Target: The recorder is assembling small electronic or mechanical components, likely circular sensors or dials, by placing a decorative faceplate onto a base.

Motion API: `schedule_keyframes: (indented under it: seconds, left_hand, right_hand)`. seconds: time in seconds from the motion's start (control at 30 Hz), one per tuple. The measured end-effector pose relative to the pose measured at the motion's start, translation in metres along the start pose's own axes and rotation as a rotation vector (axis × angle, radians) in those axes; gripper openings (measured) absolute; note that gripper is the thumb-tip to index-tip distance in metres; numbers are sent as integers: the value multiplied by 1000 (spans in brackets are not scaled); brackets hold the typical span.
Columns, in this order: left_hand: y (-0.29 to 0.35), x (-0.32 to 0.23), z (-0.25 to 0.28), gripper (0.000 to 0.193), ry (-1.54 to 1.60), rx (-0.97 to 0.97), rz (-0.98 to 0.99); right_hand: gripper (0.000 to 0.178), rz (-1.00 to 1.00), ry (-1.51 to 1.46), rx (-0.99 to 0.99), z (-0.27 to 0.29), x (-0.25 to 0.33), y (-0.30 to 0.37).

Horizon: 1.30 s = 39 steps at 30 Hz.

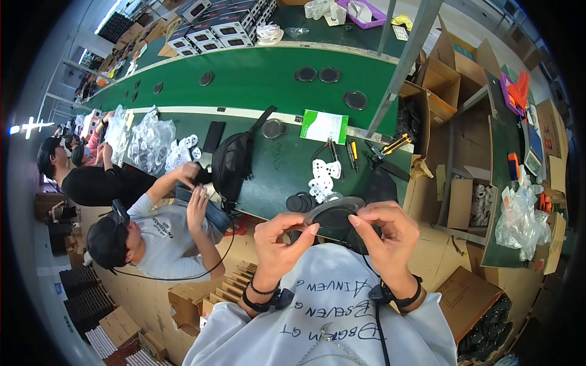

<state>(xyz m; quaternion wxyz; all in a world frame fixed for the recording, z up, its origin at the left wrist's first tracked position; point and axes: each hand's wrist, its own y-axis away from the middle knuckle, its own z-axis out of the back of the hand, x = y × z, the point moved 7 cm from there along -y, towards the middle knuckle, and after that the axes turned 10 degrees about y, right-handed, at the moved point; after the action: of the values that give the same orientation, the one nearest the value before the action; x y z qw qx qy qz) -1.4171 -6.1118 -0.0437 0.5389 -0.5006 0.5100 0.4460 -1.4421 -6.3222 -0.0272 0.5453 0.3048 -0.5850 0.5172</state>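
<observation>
Between both hands, just off the near edge of the green table, I hold a round black disc with a grey rim [335, 213]. My left hand [281, 243] pinches its left edge between thumb and fingers. On the opposite edge, my right hand [389, 238] pinches in the same way. Right behind the disc lie a pile of flat black rounds [300, 202] and several white plastic pieces with holes [323, 178]. Farther back on the table rests another round dark piece [273, 128]. The underside of the held disc is hidden.
A green conveyor belt [244, 79] carries several dark round pieces. Beside me, a co-worker [165, 238] works near a black bag [232, 165]. Pliers [331, 151], a green-and-white card [324, 126] and a metal post [406, 61] stand or lie ahead. Cardboard boxes [473, 299] are at right.
</observation>
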Motion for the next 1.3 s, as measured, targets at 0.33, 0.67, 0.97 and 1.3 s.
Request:
schedule_keyframes:
  seconds: [0.33, 0.67, 0.97, 1.3]
  left_hand:
    - [-2, 5, -5, 18, -26, -8, -28]
    - [-3, 5, -4, 18, 33, -42, 9]
    - [0, 11, -2, 18, 66, 27, 14]
    - [-6, 50, -15, 33, 304, 90, 298]
  right_hand:
    - [21, 183, 92, 81, 1, 23, 4]
    - [25, 44, 45, -8, 1, 1, -1]
    - [27, -58, -14, -46, 3, -10, -9]
    - [10, -392, -142, 160, 32, -66, -27]
